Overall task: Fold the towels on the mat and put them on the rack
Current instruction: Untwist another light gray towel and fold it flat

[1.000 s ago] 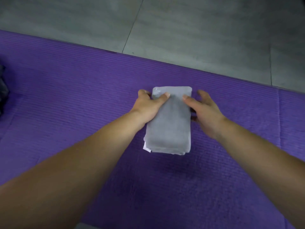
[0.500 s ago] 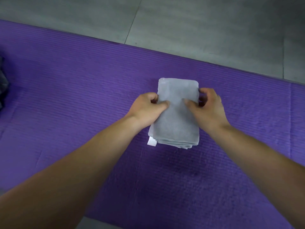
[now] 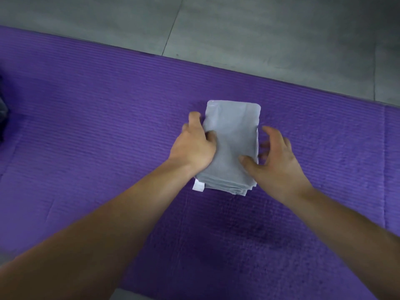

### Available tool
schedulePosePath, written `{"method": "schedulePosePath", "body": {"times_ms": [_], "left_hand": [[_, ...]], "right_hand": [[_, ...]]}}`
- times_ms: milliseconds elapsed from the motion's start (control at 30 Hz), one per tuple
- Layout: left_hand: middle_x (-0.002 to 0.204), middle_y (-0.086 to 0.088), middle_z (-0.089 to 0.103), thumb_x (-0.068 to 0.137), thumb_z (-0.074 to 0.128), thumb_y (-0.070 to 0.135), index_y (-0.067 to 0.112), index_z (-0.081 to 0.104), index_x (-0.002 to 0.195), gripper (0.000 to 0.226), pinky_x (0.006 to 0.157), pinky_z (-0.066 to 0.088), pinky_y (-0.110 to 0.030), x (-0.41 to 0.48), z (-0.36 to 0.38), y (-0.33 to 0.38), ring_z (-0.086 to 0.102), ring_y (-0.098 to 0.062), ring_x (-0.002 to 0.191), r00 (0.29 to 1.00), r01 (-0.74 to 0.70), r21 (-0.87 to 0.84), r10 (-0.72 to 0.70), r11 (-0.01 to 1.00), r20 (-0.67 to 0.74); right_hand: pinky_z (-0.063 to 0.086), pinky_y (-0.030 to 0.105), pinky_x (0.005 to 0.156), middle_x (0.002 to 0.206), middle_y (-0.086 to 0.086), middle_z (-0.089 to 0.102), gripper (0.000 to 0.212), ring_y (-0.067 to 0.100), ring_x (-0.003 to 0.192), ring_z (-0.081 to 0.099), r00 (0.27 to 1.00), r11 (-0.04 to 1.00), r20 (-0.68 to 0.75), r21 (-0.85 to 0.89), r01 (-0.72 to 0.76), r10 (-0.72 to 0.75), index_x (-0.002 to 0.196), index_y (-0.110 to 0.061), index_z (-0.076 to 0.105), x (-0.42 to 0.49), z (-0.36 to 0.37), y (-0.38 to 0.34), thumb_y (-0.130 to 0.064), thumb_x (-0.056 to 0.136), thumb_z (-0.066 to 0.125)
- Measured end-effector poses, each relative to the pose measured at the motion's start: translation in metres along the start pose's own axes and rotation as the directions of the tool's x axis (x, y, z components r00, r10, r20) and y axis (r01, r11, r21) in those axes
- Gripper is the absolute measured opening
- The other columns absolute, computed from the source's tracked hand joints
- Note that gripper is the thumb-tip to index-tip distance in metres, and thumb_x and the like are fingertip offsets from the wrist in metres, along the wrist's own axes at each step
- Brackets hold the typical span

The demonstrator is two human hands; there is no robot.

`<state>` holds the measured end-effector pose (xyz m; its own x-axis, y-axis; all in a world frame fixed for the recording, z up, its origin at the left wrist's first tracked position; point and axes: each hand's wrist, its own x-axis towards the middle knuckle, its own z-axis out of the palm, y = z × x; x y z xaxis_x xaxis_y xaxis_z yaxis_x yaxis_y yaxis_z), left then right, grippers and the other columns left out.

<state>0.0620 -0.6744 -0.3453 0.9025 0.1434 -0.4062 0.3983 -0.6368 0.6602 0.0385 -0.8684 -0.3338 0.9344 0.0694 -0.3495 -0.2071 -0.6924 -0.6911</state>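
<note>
A grey folded towel (image 3: 232, 135) lies as a thick narrow stack on the purple mat (image 3: 108, 126), with a white label sticking out at its near left corner. My left hand (image 3: 194, 146) grips the towel's left edge, thumb on top and fingers along the side. To the right, my right hand (image 3: 275, 161) has its thumb on the towel's near right part, while its fingers are spread and loosely bent over the mat, just off the right edge. No rack is in view.
Grey tiled floor (image 3: 259, 29) runs beyond the mat's far edge. A dark bundle (image 3: 2, 118) sits at the left border of the view, on the mat. A seam in the mat runs down the right side.
My right hand has let go of the towel's right edge and spread its fingers outward. The left hand keeps its hold on the left edge. The towel has stayed in place.
</note>
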Motion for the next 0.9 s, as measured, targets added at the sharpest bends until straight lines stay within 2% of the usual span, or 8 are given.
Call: {"method": "schedulePosePath", "body": {"times_ms": [133, 333, 533, 633, 700, 767, 833, 900], "left_hand": [[0.169, -0.007, 0.010, 0.101, 0.045, 0.025, 0.018, 0.013, 0.162, 0.069, 0.123, 0.021, -0.042, -0.009, 0.010, -0.010, 0.011, -0.022, 0.155, 0.939, -0.322, 0.274, 0.343, 0.906, -0.030], [0.168, -0.009, -0.018, 0.095, 0.009, 0.058, 0.016, -0.012, 0.160, 0.080, 0.127, 0.000, -0.046, -0.012, 0.029, -0.041, -0.012, -0.023, 0.156, 0.926, -0.376, 0.410, 0.331, 0.831, 0.179], [0.169, -0.001, -0.015, 0.102, 0.038, 0.051, 0.025, -0.010, 0.161, 0.080, 0.127, 0.000, -0.045, -0.008, 0.020, -0.029, -0.009, -0.019, 0.156, 0.940, -0.295, 0.290, 0.223, 0.911, 0.256], [0.148, 0.001, 0.048, 0.086, 0.060, 0.041, 0.031, 0.026, 0.153, 0.075, 0.112, 0.040, -0.045, 0.005, 0.008, -0.016, 0.049, -0.022, 0.134, 0.983, -0.165, -0.043, 0.168, 0.985, 0.071], [0.123, 0.005, 0.063, 0.083, 0.066, 0.039, 0.027, 0.038, 0.144, 0.069, 0.094, 0.052, -0.036, 0.019, 0.001, -0.004, 0.064, -0.017, 0.108, 1.000, 0.011, -0.225, -0.009, 0.974, 0.011], [0.109, 0.004, 0.068, 0.079, 0.072, 0.043, 0.019, 0.058, 0.123, 0.052, 0.084, 0.054, -0.032, 0.038, -0.006, 0.007, 0.068, -0.016, 0.097, 0.989, 0.144, -0.240, -0.144, 0.960, 0.018], [0.096, 0.001, 0.073, 0.065, 0.073, 0.053, 0.019, 0.068, 0.096, 0.046, 0.082, 0.059, -0.037, 0.050, -0.010, 0.018, 0.072, -0.019, 0.089, 0.981, 0.196, -0.271, -0.187, 0.942, 0.059], [0.093, 0.000, 0.076, 0.053, 0.072, 0.059, 0.019, 0.073, 0.091, 0.055, 0.085, 0.061, -0.040, 0.056, -0.009, 0.023, 0.074, -0.021, 0.087, 0.974, 0.226, -0.305, -0.210, 0.925, 0.085]], "right_hand": [[0.022, 0.040, 0.120, 0.162, 0.003, 0.028, 0.060, 0.028, 0.151, 0.018, 0.906, 0.854, -0.024, -0.344, 0.390, -0.424, 0.152, -0.021, 0.040, 0.031, 0.003, -0.008, -0.042, 0.097, 0.045], [-0.001, 0.046, 0.126, 0.169, -0.009, -0.012, 0.071, 0.019, 0.154, -0.016, 0.889, 0.696, 0.280, -0.553, 0.459, -0.363, 0.161, -0.031, 0.001, 0.070, 0.014, 0.013, -0.059, 0.097, 0.010], [-0.007, 0.042, 0.125, 0.163, -0.020, -0.024, 0.066, 0.008, 0.149, -0.028, 0.891, 0.742, 0.343, -0.505, 0.442, -0.297, 0.159, -0.039, -0.009, 0.073, 0.011, 0.022, -0.059, 0.102, 0.018], [0.003, 0.033, 0.126, 0.166, -0.021, 0.001, 0.060, 0.003, 0.153, -0.008, 0.925, 0.909, 0.253, -0.238, 0.343, -0.283, 0.159, -0.037, 0.021, 0.078, 0.005, 0.018, -0.048, 0.103, 0.041], [0.029, 0.027, 0.117, 0.156, -0.013, 0.033, 0.051, 0.008, 0.147, 0.028, 0.977, 0.978, -0.041, 0.010, 0.210, -0.209, 0.148, -0.029, 0.044, 0.076, 0.003, 0.017, -0.038, 0.099, 0.057], [0.049, 0.025, 0.091, 0.127, -0.006, 0.058, 0.041, 0.011, 0.113, 0.059, 0.971, 0.988, -0.240, 0.146, 0.050, -0.014, 0.129, -0.024, 0.056, 0.073, 0.000, 0.014, -0.041, 0.093, 0.065], [0.055, 0.035, 0.073, 0.096, 0.004, 0.069, 0.036, 0.022, 0.083, 0.065, 0.981, 0.983, -0.156, 0.159, -0.091, 0.116, 0.102, -0.015, 0.065, 0.072, -0.001, 0.013, -0.048, 0.089, 0.067], [0.059, 0.044, 0.077, 0.089, 0.007, 0.072, 0.038, 0.027, 0.082, 0.069, 0.984, 0.963, -0.049, 0.222, -0.156, 0.171, 0.093, -0.015, 0.069, 0.072, -0.001, 0.015, -0.052, 0.085, 0.071]]}}
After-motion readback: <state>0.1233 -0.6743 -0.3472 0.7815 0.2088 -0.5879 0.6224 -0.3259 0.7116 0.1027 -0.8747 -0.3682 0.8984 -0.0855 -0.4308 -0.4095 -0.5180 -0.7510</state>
